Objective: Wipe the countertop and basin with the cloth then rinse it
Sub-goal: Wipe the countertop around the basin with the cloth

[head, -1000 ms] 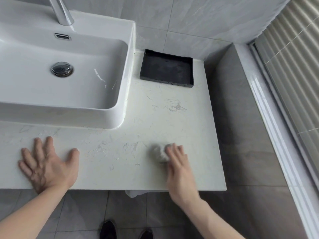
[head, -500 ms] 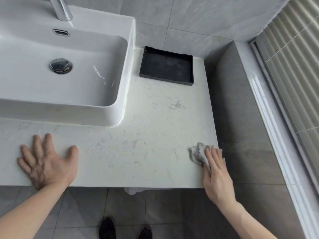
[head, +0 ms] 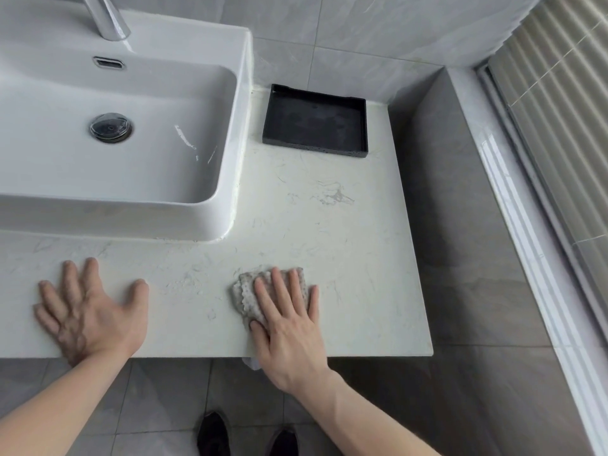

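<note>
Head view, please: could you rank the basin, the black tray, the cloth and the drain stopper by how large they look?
1. basin, cut off at the left edge
2. black tray
3. cloth, partly hidden under the right hand, and nearer the camera
4. drain stopper

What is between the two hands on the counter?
In the head view, only bare white marble countertop lies between the left hand, pressed flat, and the right hand pressing the grey dotted cloth.

We see grey dotted cloth (head: 247, 292) bunched flat on white marbled countertop (head: 316, 225) near front edge, right of white rectangular basin (head: 164, 166), well apart from it.
</note>
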### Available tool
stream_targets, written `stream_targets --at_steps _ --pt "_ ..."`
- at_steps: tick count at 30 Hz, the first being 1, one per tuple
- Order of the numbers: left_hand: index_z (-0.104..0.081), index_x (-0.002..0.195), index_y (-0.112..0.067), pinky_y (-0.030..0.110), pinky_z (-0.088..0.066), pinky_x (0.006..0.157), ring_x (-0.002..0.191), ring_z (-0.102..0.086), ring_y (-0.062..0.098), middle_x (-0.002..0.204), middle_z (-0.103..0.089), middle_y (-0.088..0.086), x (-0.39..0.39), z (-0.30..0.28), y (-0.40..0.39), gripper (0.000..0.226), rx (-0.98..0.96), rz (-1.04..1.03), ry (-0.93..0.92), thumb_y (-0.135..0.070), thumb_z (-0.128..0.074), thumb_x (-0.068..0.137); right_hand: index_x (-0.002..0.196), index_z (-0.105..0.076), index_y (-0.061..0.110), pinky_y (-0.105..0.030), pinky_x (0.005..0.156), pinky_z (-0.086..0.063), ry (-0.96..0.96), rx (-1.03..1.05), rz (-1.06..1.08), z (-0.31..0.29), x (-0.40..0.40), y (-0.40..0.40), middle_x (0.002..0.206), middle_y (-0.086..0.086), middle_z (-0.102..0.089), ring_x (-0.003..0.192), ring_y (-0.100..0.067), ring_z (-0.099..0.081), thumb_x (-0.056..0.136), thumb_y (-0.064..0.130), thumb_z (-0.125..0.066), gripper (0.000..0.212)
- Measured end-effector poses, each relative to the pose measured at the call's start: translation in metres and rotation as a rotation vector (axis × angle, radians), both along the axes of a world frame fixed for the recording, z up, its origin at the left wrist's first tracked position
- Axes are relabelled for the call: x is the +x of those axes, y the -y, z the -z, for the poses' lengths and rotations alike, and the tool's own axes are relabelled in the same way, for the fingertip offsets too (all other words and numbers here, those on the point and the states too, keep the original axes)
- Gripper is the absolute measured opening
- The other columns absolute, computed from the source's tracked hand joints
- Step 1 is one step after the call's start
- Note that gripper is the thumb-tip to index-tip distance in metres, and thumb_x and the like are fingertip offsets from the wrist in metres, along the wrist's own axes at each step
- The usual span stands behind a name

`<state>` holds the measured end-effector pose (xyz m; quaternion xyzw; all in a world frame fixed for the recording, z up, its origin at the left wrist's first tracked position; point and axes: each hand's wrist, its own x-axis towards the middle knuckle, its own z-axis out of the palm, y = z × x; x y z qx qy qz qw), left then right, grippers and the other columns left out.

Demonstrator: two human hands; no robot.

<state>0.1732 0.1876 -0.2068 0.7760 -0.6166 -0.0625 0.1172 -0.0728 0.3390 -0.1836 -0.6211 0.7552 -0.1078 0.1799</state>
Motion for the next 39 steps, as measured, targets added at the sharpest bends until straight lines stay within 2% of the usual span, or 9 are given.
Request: stream_targets --at_steps 6,13,17,20,23,26,30,36,39 --pt "-0.029 0.152 -0.026 0.056 -0.005 0.124 0.153 -0.006 0.034 0.166 -0.019 0.003 0.000 0.000 0.000 0.081 0.007 0.004 -0.003 -0.062 -0.046 0.080 0.163 0.000 0.041 -0.051 0.128 0.006 -0.111 0.004 0.095 0.010 -0.074 -0.013 0.173 0.011 0.010 0.158 -0.019 0.019 0.106 0.052 -0.030 0.066" --pt "-0.030 0.151 -0.025 0.057 -0.006 0.123 0.152 -0.007 0.035 0.166 -0.020 0.004 0.000 -0.001 0.002 0.081 0.009 0.004 0.027 -0.061 -0.046 0.080 0.162 -0.026 0.015 -0.056 0.126 -0.019 -0.057 -0.016 0.454 0.009 -0.188 -0.030 0.171 -0.007 -0.018 0.159 -0.030 -0.010 0.108 0.021 -0.039 0.056" --pt "-0.031 0.151 -0.024 0.056 -0.006 0.123 0.152 -0.008 0.035 0.165 -0.021 0.005 0.000 -0.001 0.002 0.082 0.012 -0.003 0.035 -0.061 -0.046 0.080 0.161 -0.029 0.022 -0.045 0.123 -0.031 0.080 -0.125 0.669 -0.006 -0.181 -0.017 0.171 0.004 -0.023 0.159 -0.014 -0.014 0.110 0.023 -0.037 0.052" --pt "-0.031 0.151 -0.024 0.056 -0.006 0.123 0.153 -0.007 0.036 0.165 -0.021 0.005 0.001 0.001 0.002 0.082 0.017 0.001 0.038 -0.062 -0.045 0.080 0.161 -0.032 0.019 -0.035 0.129 -0.020 0.193 -0.194 0.586 -0.012 -0.131 0.004 0.170 0.005 -0.025 0.158 -0.008 -0.013 0.111 0.023 -0.038 0.051" --pt "-0.031 0.151 -0.024 0.056 -0.006 0.123 0.152 -0.007 0.035 0.165 -0.021 0.005 0.000 0.000 0.002 0.082 0.014 0.007 0.030 -0.063 -0.045 0.080 0.162 -0.030 0.019 -0.035 0.130 -0.014 0.234 -0.160 0.341 -0.009 -0.065 0.023 0.171 0.005 -0.021 0.159 -0.010 -0.008 0.111 0.021 -0.040 0.052" --pt "-0.031 0.152 -0.024 0.055 -0.005 0.123 0.153 -0.006 0.034 0.166 -0.020 0.004 0.000 0.000 0.002 0.082 0.015 0.000 0.033 -0.063 -0.045 0.080 0.164 -0.021 0.023 -0.040 0.131 0.000 0.183 -0.076 0.072 -0.003 -0.005 0.029 0.173 0.005 -0.007 0.159 -0.015 0.009 0.110 0.025 -0.037 0.057" --pt "-0.030 0.152 -0.025 0.054 -0.004 0.124 0.153 -0.005 0.033 0.166 -0.019 0.003 0.001 0.002 0.002 0.083 0.025 -0.002 0.028 -0.063 -0.044 0.080 0.165 -0.010 0.030 -0.048 0.128 0.009 -0.006 -0.027 -0.086 0.006 0.021 0.014 0.173 0.005 0.007 0.158 -0.020 0.021 0.109 0.043 -0.031 0.061" --pt "-0.030 0.152 -0.025 0.055 -0.005 0.124 0.153 -0.006 0.034 0.166 -0.019 0.003 0.000 0.000 0.001 0.083 0.019 0.001 0.018 -0.062 -0.046 0.080 0.164 0.002 0.035 -0.048 0.130 0.002 -0.131 -0.013 0.081 0.010 -0.058 -0.007 0.173 0.007 0.011 0.158 -0.019 0.018 0.108 0.043 -0.031 0.066" --pt "-0.030 0.152 -0.025 0.055 -0.005 0.124 0.153 -0.006 0.034 0.166 -0.019 0.003 0.000 -0.002 0.001 0.082 0.021 0.000 0.020 -0.062 -0.046 0.081 0.165 -0.009 0.031 -0.050 0.130 -0.003 -0.141 0.010 0.273 0.013 -0.113 -0.011 0.174 0.002 0.002 0.160 -0.022 0.011 0.104 0.042 -0.028 0.065"
